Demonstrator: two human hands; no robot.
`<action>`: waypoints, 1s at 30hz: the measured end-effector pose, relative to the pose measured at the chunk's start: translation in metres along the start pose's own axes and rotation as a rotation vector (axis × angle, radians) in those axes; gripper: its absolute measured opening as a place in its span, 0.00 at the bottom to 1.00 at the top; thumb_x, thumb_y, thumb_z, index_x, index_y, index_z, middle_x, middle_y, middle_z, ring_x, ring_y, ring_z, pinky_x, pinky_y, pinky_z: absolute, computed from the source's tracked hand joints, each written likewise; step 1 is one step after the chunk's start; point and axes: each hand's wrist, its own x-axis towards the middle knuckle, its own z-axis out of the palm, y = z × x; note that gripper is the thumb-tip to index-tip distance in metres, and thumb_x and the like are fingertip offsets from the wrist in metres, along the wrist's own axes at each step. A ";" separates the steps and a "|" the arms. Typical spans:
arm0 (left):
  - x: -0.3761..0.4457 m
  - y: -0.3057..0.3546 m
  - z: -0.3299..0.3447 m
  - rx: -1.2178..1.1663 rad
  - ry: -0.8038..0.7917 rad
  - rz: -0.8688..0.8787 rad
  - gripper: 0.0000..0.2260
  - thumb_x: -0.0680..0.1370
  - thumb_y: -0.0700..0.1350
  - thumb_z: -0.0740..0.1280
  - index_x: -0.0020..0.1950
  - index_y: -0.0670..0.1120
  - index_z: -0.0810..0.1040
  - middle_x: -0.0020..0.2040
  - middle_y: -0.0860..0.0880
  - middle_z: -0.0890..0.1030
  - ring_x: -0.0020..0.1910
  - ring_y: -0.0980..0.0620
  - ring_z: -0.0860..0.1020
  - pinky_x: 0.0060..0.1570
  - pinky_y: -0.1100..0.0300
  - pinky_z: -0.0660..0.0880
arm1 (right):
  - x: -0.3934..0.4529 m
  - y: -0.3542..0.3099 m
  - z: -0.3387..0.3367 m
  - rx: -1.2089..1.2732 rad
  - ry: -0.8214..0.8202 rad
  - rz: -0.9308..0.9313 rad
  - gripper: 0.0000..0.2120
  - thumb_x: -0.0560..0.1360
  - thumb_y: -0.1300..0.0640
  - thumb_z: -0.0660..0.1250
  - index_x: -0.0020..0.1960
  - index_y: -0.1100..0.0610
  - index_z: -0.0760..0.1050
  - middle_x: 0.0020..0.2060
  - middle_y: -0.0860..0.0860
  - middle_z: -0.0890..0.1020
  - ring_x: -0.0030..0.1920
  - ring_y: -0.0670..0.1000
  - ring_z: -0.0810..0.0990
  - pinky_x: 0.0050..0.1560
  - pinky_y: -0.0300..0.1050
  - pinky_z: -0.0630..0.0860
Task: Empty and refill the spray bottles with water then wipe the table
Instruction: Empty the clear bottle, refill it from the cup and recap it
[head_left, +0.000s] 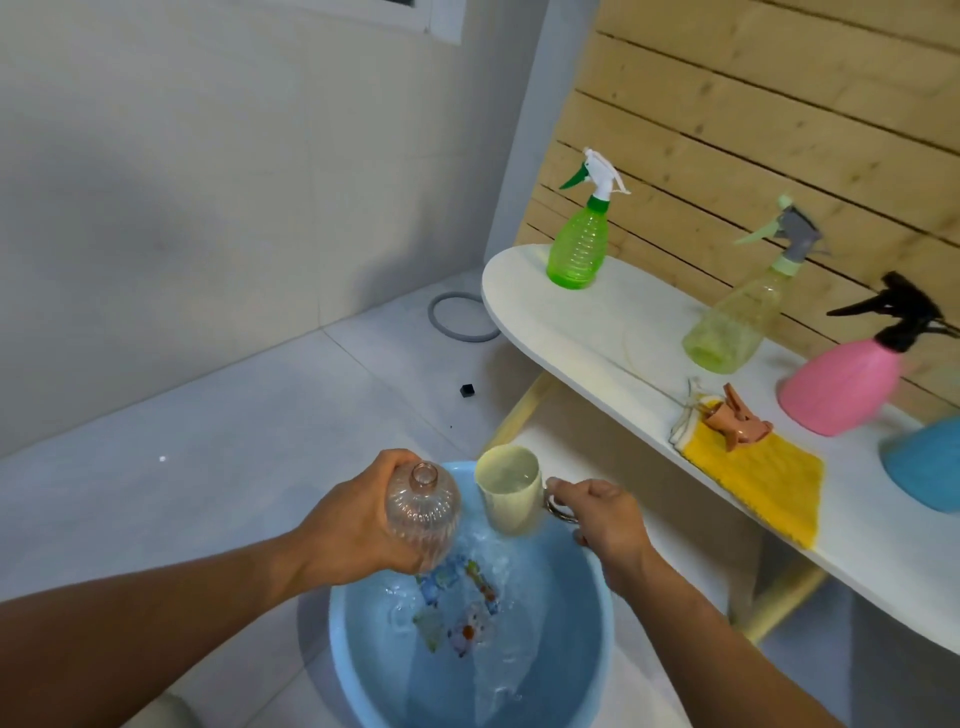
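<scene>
My left hand (358, 519) grips a clear pinkish ribbed bottle (422, 512) with no spray head, its open neck up, over a blue basin (587, 649) of water. Beside it my right hand (602, 514) holds a pale yellow cup (506, 493) by its handle above the basin; the cup has water in it. On the white table (597, 332) stand a green spray bottle (579, 244), a pale yellow-green spray bottle (737, 322), a pink spray bottle (847, 384) with a black head, and a blue bottle (924, 462) at the right edge. A pink spray head (737, 415) lies on a yellow cloth (753, 473).
The basin sits on a light tiled floor, with colourful shapes showing through the water. A grey ring (457, 317) and a small black cube (467, 389) lie on the floor near the wall. A wooden slat panel (779, 104) backs the table; wooden table legs (519, 410) stand close to the basin.
</scene>
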 end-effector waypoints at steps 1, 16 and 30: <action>-0.001 0.000 0.000 0.008 -0.001 -0.002 0.45 0.55 0.58 0.85 0.65 0.69 0.65 0.58 0.64 0.80 0.55 0.59 0.81 0.55 0.57 0.80 | -0.004 -0.010 -0.003 0.010 0.001 -0.022 0.15 0.71 0.48 0.79 0.38 0.57 0.79 0.34 0.53 0.83 0.30 0.50 0.69 0.31 0.42 0.67; 0.015 0.023 0.013 0.040 0.008 0.067 0.44 0.55 0.63 0.83 0.63 0.73 0.63 0.57 0.63 0.80 0.55 0.59 0.81 0.56 0.57 0.80 | -0.051 -0.102 -0.019 -0.060 -0.004 -0.428 0.17 0.71 0.49 0.78 0.39 0.61 0.78 0.33 0.59 0.79 0.30 0.47 0.68 0.29 0.39 0.67; 0.021 0.031 0.015 0.019 0.039 0.100 0.46 0.57 0.59 0.85 0.69 0.67 0.65 0.59 0.62 0.79 0.57 0.58 0.80 0.57 0.58 0.80 | -0.060 -0.114 -0.021 -0.305 0.065 -0.635 0.13 0.72 0.46 0.77 0.37 0.52 0.79 0.28 0.43 0.76 0.30 0.43 0.70 0.32 0.37 0.67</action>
